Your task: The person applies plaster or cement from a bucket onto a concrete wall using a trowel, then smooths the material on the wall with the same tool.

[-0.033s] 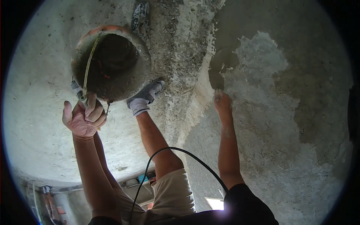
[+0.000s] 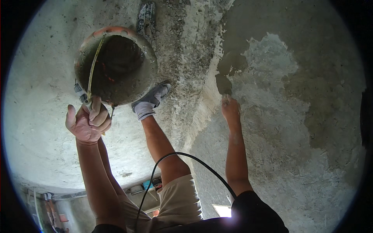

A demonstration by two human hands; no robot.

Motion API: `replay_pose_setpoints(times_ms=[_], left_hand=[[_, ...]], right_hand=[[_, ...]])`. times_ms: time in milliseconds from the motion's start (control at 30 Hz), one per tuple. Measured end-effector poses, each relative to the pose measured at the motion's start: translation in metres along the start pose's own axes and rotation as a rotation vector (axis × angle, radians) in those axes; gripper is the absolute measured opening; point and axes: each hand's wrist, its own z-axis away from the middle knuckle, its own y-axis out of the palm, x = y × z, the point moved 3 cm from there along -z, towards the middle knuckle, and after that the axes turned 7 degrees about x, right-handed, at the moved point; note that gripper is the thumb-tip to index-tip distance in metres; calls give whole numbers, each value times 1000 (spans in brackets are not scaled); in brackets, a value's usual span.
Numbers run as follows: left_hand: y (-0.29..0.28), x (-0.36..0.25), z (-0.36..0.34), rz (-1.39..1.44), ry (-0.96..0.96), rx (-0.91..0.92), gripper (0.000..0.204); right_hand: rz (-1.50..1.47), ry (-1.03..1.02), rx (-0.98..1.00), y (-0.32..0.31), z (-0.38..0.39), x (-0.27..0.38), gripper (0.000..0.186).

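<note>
The bucket (image 2: 149, 62) takes up the upper left, its mouth facing the camera, dark inside and crusted at the rim, hiding part of the floor (image 2: 42, 116). A shoe (image 2: 155, 96) is just beside its lower edge, between it and the plastered wall (image 2: 268, 120). Beyond stands a dark, long object (image 2: 146, 19). A black cable (image 2: 175, 153) loops in front of the leg and shorts (image 2: 180, 200). Any markings on the small blue item (image 2: 148, 185) behind are too small to read.

The left hand (image 2: 90, 122) curls its fingers around the lower end of a yellowish strip (image 2: 92, 70) crossing the bucket's mouth. The right hand (image 2: 230, 106) grips a trowel (image 2: 223, 84), its blade against the wall beside darker, wet-looking plaster (image 2: 233, 62).
</note>
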Motion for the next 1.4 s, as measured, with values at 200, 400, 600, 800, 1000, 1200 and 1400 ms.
replay_pose_setpoints(times_ms=[200, 400, 600, 800, 1000, 1200, 1400], left_hand=[[3, 1, 0, 1, -9, 3, 59], [6, -3, -2, -28, -8, -54, 59], [4, -2, 0, -25, -9, -47, 59], [5, 0, -1, -14, -26, -32, 58], [2, -2, 4, -4, 5, -30, 59], [1, 7, 4, -5, -17, -9, 59], [2, 2, 2, -20, -9, -13, 58]], right_hand=[[-139, -18, -122, -35, 20, -14, 44], [-153, 70, -77, -24, 61, -22, 44], [-162, -20, -185, -45, 43, -23, 44], [27, -32, -150, -46, 19, -18, 47], [-36, 77, -31, -17, 59, -13, 48], [-179, 2, -269, -48, 56, -32, 45], [-106, 25, -186, -18, 81, -25, 45]])
